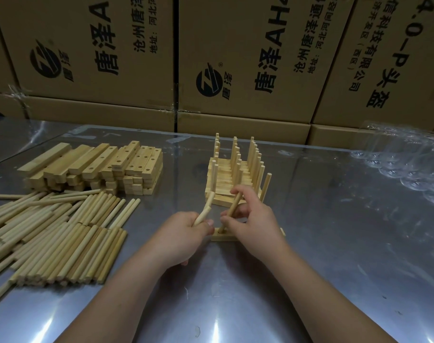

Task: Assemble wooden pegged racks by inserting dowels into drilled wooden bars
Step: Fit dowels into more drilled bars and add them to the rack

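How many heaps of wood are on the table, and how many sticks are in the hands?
Loose dowel heap: 1
Drilled bar stack: 1
Finished rack stack: 1
Held dowels: 2, left dowel in left hand, right dowel in right hand
Total: 5

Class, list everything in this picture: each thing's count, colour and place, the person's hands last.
Loose round wooden dowels: many, tan, table left.
Drilled wooden bars: many, tan, stacked behind them.
Finished pegged wooden racks: several, tan, centre.
Single wooden bar: one, tan, front centre.
Printed cardboard boxes: several, brown, behind table.
Clear plastic packaging: one heap, transparent, right.
Shiny metal table: one, grey.
Left hand: holds one spare dowel.
Right hand: grips slanted dowel, tip at single bar.
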